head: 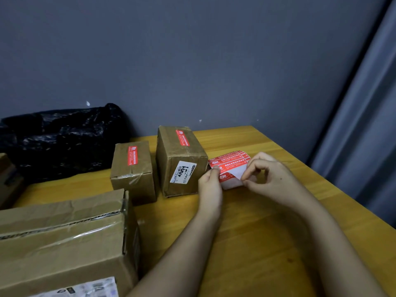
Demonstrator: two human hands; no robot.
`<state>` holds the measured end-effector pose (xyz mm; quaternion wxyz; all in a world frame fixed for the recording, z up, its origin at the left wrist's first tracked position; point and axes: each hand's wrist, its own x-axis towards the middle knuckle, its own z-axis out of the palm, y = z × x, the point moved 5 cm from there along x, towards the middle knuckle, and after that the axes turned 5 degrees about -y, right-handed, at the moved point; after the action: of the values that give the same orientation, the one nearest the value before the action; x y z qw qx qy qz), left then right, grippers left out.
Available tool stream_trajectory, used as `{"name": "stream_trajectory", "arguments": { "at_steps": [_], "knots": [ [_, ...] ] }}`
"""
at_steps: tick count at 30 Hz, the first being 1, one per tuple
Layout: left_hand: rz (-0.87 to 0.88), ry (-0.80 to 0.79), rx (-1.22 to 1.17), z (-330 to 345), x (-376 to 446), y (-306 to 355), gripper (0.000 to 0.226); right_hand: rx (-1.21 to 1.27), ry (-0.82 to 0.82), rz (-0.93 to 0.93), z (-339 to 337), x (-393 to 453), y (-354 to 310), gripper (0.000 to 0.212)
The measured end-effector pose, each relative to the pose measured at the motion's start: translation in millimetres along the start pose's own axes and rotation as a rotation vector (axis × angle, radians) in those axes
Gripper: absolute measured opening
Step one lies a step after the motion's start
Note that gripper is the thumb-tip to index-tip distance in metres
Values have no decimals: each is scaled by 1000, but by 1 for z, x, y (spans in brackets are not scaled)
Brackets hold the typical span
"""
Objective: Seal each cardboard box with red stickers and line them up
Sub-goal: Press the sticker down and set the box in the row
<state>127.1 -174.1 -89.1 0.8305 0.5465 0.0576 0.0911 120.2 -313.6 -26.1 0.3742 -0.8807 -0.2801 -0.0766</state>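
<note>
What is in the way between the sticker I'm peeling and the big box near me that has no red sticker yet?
Nothing visible. The left hand and right hand hold the sticker sheet at the far side of the table. The large box sits to the near left, with bare tabletop between and its taped top uncovered.

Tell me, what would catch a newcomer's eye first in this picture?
Probably the bright red sticker sheet at the middle of the wooden table, held by the left hand while the right hand pinches a corner of it. Just left of it stand two small cardboard boxes, each with a red sticker on top. A crumpled black plastic bag lies against the wall behind.
</note>
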Motion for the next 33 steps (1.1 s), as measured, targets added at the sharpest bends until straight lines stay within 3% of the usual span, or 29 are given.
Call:
{"name": "stream_trajectory", "arguments": {
  "at_steps": [12, 15, 20, 24, 29, 33],
  "knots": [
    [-2, -2, 21, -1, 0, 2, 24, 251, -236, 93, -11, -11, -6, 14],
    [53, -30, 102, 0, -3, 4, 26, 364, -119, 84, -24, -12, -3, 20],
    [300, -11, 545, 6, -9, 5, 51, 554, 151, 202, -26, -7, 18, 14],
    [219, -49, 725, 12, -14, 6, 35, 694, 363, 350, -18, -6, 38, 10],
    [138, 13, 1037, 18, -27, -1, 65, 797, 459, 400, -9, -5, 45, 9],
    [55, 34, 1114, 25, -46, -4, 77, 802, 478, 415, -9, -4, 49, 9]
  ]
}}
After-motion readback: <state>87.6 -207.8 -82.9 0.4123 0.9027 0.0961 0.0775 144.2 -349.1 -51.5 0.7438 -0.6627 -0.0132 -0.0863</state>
